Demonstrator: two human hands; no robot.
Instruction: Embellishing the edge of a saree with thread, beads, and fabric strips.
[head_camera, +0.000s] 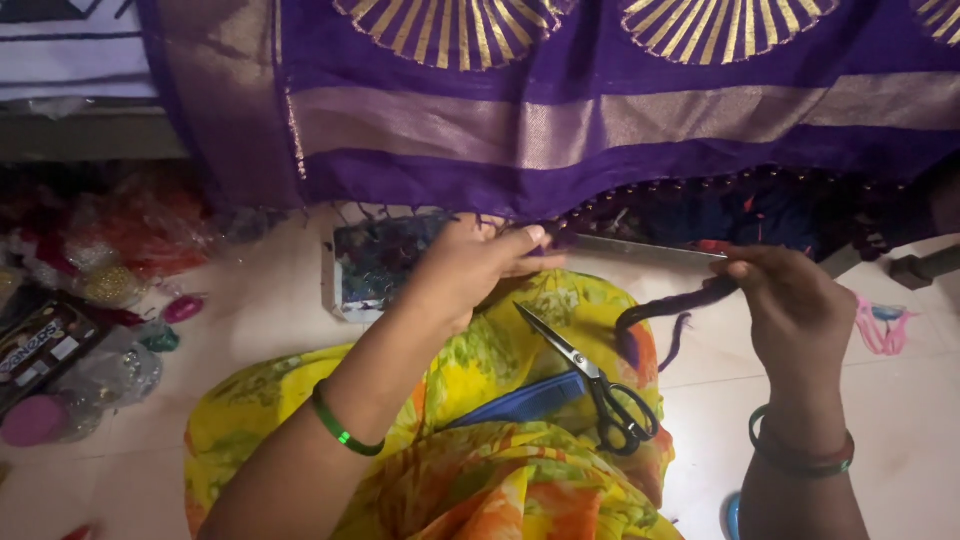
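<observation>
Head view: the fringed lower edge of the purple, gold-banded silk cloth (520, 190) is pinched by the left hand (470, 265). Right of it, a dark purple thread bundle (665, 305) is gripped by the right hand (790, 305). Tassel-tying appears underway; drawing the bundle up to the hem seems needed.

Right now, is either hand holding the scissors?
No, the scissors lie on the yellow cloth, apart from the left hand and right hand.

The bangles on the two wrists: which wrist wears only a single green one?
The left wrist: its green bangle sits alone. The right wrist wears a stack of bangles, green together with dark red ones.
</observation>
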